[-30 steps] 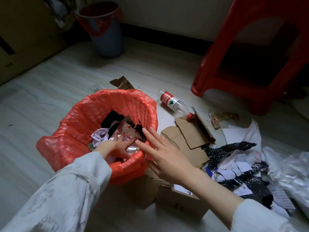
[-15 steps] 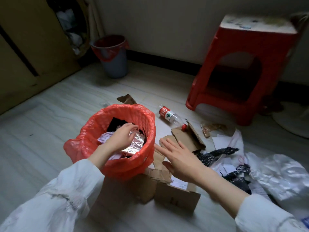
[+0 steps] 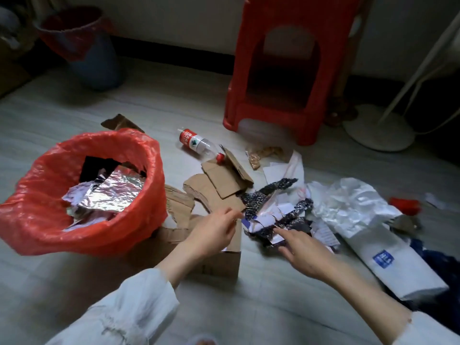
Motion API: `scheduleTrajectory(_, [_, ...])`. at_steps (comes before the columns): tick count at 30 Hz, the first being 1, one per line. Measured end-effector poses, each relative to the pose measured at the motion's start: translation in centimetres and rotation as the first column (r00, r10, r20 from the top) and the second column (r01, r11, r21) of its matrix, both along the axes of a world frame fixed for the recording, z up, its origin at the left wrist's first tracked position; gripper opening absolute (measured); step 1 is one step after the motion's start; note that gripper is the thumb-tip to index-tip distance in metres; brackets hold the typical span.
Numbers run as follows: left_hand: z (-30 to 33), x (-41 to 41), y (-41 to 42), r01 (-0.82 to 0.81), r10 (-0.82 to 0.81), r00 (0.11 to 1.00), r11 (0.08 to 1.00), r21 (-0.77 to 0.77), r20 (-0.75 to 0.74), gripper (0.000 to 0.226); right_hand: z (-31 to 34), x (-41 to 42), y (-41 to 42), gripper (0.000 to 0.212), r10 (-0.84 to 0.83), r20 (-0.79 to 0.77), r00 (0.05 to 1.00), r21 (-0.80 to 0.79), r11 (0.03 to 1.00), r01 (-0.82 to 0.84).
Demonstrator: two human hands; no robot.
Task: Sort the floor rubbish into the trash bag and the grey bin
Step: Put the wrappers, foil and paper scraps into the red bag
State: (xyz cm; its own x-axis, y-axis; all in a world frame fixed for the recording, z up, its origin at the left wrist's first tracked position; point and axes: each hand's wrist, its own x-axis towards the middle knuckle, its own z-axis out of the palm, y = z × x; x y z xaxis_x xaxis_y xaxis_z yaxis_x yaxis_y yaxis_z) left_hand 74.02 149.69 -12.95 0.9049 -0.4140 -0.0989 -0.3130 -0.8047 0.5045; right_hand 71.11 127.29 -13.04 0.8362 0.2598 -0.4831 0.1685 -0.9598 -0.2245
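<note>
- My left hand (image 3: 214,231) has left the trash bag (image 3: 139,155), foil (image 3: 117,192) dropped inside, fingers relaxed.
- My right hand (image 3: 302,252), open beside the bag, reaches the torn wrappers (image 3: 276,215) next.

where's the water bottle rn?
Head view, centre: the plastic bottle lies on its side on the floor, between the red trash bag and red stool, cap touching the cardboard scraps.

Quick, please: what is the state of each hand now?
Left hand: open, holding nothing, above brown cardboard pieces.
Right hand: open, fingers reaching to torn black-and-white wrapping.
</note>
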Motion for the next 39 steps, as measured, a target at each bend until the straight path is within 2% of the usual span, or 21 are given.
scheduleTrajectory(3, [-3.2, 1.5, -3.1, 0.066, -0.06, 0.995, 0.995, 0.08, -0.075, 0.034, -3.1, 0.6, -2.1, 0.054, -0.023, 0.049, 0.999, -0.055, 0.998, 0.026])
scheduleTrajectory(7, [-7.3, 4.6, -6.5, 0.155, -0.118, 0.978, 0.962, 0.226, -0.169, 0.047, -6.5, 2.4, -3.4, 0.068, -0.136, 0.131, 0.982, -0.106, 0.983, 0.15])
scheduleTrajectory(10, [-11.0, 6.5, -8.7, 0.237, -0.149, 0.944, 0.928, 0.288, -0.296, 0.067, -9.8, 3.7, -3.8, 0.081, -0.138, 0.093, 0.986, -0.162, 0.975, 0.152])
scheduleTrajectory(12, [-12.9, 6.5, -9.9, 0.253, -0.14, 0.916, 0.929, 0.269, -0.376, 0.077, -11.9, 3.6, -3.8, 0.08, -0.124, 0.082, 0.989, -0.172, 0.976, 0.136])
scheduleTrajectory(14, [-14.2, 6.1, -11.1, 0.213, -0.094, 0.919, 0.935, 0.282, -0.382, 0.079, -13.8, 3.0, -3.9, 0.061, -0.151, 0.133, 0.98, -0.113, 0.979, 0.167])
scheduleTrajectory(16, [-14.8, 5.8, -11.6, 0.141, -0.039, 0.946, 0.943, 0.302, -0.321, 0.067, -14.7, 2.2, -4.3, 0.04, -0.197, 0.184, 0.963, -0.059, 0.976, 0.211])
scheduleTrajectory(17, [-14.8, 5.8, -11.6, 0.113, -0.023, 0.954, 0.951, 0.289, -0.297, 0.06, -15.0, 2.0, -4.6, 0.036, -0.194, 0.219, 0.956, -0.041, 0.977, 0.207])
scheduleTrajectory(19, [-14.6, 6.0, -11.3, 0.087, -0.015, 0.955, 0.969, 0.231, -0.297, 0.051, -14.9, 1.9, -5.5, 0.04, -0.178, 0.28, 0.943, 0.017, 0.983, 0.181])
scheduleTrajectory(23, [-13.5, 6.1, -10.2, 0.02, 0.027, 0.939, 0.991, 0.135, -0.343, 0.049, -14.4, 1.9, -6.8, 0.047, -0.226, 0.35, 0.909, 0.187, 0.968, 0.169])
scheduleTrajectory(28, [-11.9, 5.4, -9.9, -0.136, 0.136, 0.942, 0.991, 0.021, -0.309, 0.044, -13.1, 1.5, -7.4, 0.046, -0.301, 0.427, 0.853, 0.238, 0.947, 0.215])
scheduleTrajectory(31, [-11.0, 5.0, -10.0, -0.211, 0.204, 0.934, 0.977, 0.009, -0.292, 0.041, -12.5, 0.4, -7.8, 0.043, -0.308, 0.386, 0.869, 0.223, 0.946, 0.236])
scheduleTrajectory(35, [-10.8, 4.7, -9.7, -0.18, 0.199, 0.93, 0.98, 0.089, -0.31, 0.044, -11.2, -1.0, -7.8, 0.026, -0.258, 0.086, 0.962, 0.152, 0.958, 0.243])
scheduleTrajectory(37, [-10.7, 4.3, -9.6, -0.187, 0.213, 0.925, 0.976, 0.111, -0.316, 0.045, -11.0, -2.1, -7.8, 0.04, -0.299, 0.014, 0.954, 0.187, 0.938, 0.291])
scheduleTrajectory(39, [-10.5, 4.1, -9.4, -0.205, 0.232, 0.924, 0.972, 0.118, -0.306, 0.046, -11.1, -2.6, -7.8, 0.064, -0.451, 0.04, 0.892, 0.314, 0.853, 0.417])
